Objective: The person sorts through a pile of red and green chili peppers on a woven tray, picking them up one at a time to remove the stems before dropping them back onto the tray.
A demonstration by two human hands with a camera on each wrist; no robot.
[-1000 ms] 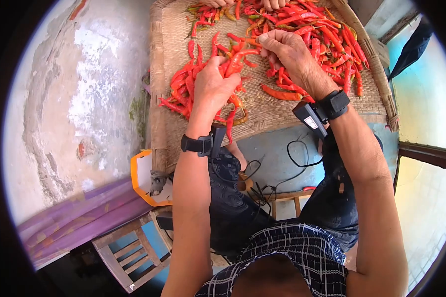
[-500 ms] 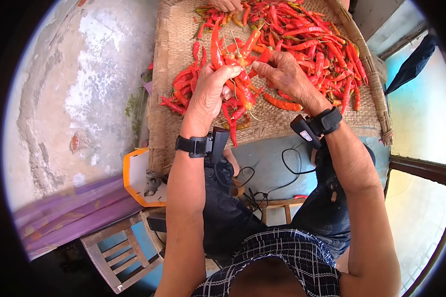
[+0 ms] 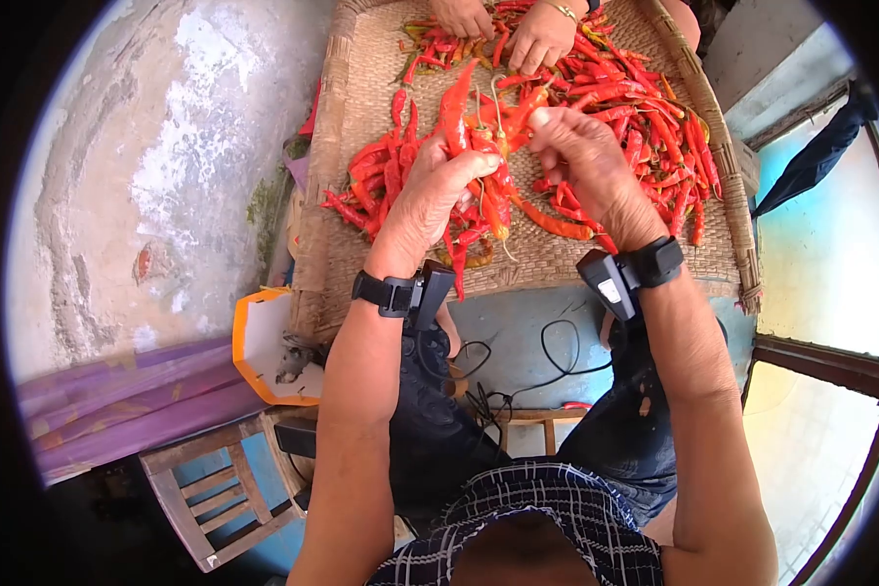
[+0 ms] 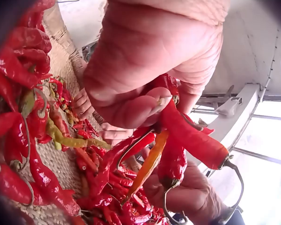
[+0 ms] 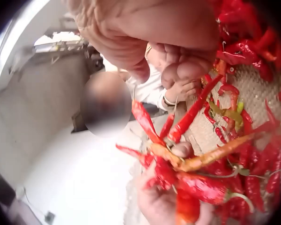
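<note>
My left hand (image 3: 435, 190) grips a bunch of red chili peppers (image 4: 192, 136), thumb across them, stems and tips pointing several ways. One orange-yellow chili (image 4: 152, 161) sticks out among the red ones. Close on the right side of the bunch is my right hand (image 3: 591, 161), its fingers loosely bent. In the right wrist view a gap shows between thumb and fingertips, right above the bunch's upper stems and tips. Under both hands lies a woven tray (image 3: 371, 63), with a smaller chili pile (image 3: 371, 176) on the left and a larger pile (image 3: 669, 146) on the right.
Across the tray, another person's hands (image 3: 547, 37) are among chilies at the far edge. A rough wall (image 3: 146, 176) borders the left side. Below stand an orange-edged box (image 3: 264, 337) and a wooden chair (image 3: 220, 488). Black cables (image 3: 547, 361) hang between the knees.
My left hand has brought the bunch up from the left pile. My right hand has shifted slightly down and stays beside it. The other person's hands have come further into view.
</note>
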